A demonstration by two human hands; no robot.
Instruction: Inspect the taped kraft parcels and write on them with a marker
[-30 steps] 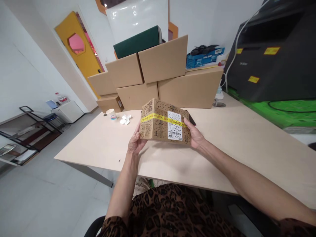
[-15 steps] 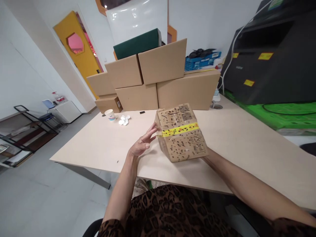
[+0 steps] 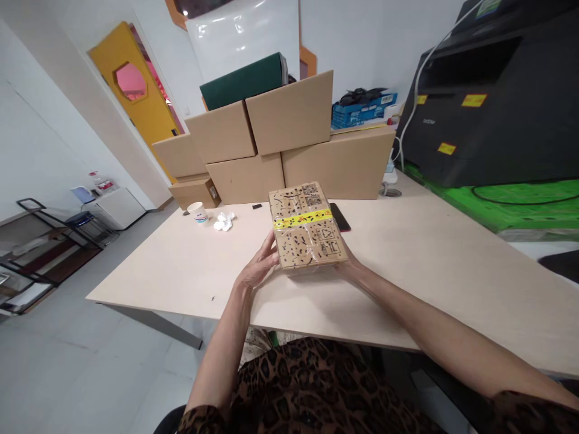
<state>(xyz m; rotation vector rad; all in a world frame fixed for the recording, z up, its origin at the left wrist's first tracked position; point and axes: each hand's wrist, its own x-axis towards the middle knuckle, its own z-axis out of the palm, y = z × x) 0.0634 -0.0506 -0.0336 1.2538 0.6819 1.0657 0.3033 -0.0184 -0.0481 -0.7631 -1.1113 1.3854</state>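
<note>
Seemingly for balance, the taped carton [image 3: 307,232] is held over the tabletop [image 3: 181,265], nearer than the stacked boxes [image 3: 292,117], grasped from both sides by the left hand [image 3: 259,266] and the partly hidden right hand [image 3: 351,264].

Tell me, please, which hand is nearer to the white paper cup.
Left: the left hand is right of the cup; the right hand is farther right, across the yellow-taped cardboard box.

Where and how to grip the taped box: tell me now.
Probably best by opposite side walls, one hand from each side: the taped box has straight, opposite edges. The left hand is at its left side, the right hand, partly hidden, at its right.
</note>
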